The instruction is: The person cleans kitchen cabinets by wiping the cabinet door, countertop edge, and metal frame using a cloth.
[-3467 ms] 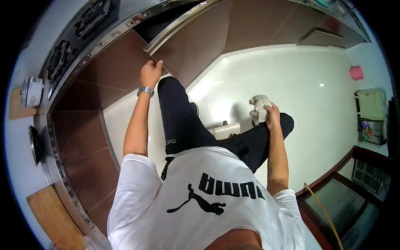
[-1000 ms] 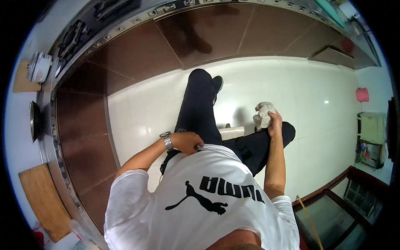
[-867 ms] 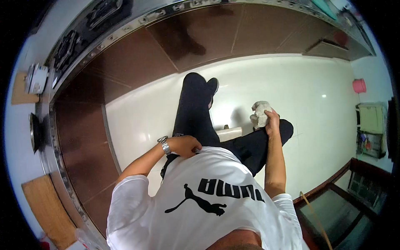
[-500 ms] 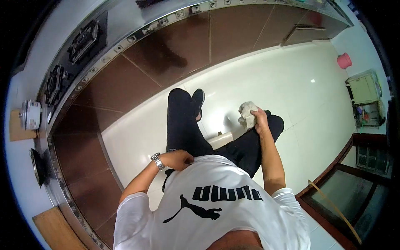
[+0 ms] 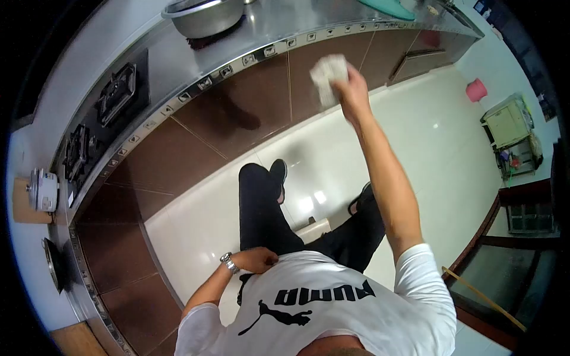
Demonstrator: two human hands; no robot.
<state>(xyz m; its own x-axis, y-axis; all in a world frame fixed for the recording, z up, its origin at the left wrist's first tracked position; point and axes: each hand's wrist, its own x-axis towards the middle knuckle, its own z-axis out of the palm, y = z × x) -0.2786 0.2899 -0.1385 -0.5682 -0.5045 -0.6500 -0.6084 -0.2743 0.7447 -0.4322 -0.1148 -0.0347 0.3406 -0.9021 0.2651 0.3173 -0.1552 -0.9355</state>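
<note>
My right hand (image 5: 354, 95) is stretched forward, closed around a crumpled off-white cloth (image 5: 328, 77), which is slightly blurred. Cloth and hand are in front of the brown tiled cabinet front (image 5: 249, 98); whether they touch it I cannot tell. Down at my waist, my left hand (image 5: 256, 259), with a metal watch (image 5: 227, 261) on the wrist, rests with curled fingers at the hem of my white shirt (image 5: 332, 314). Its palm is hidden. My knees in black trousers (image 5: 267, 210) are bent, with part of a cream-coloured seat (image 5: 320, 228) between them.
Above the cabinets runs a metal counter (image 5: 273, 29) with a large metal basin (image 5: 208, 21), a gas stove (image 5: 119, 95) and a rice cooker (image 5: 44, 190). On the right are a pink bucket (image 5: 476, 90), a pale green cabinet (image 5: 506, 124) and a wood-framed door (image 5: 493, 279). The floor (image 5: 427, 154) is pale and glossy.
My right hand has moved from beside my right knee forward to the cabinet front, carrying the cloth. My left hand stays at my waist. The view has tilted up, bringing the basin in.
</note>
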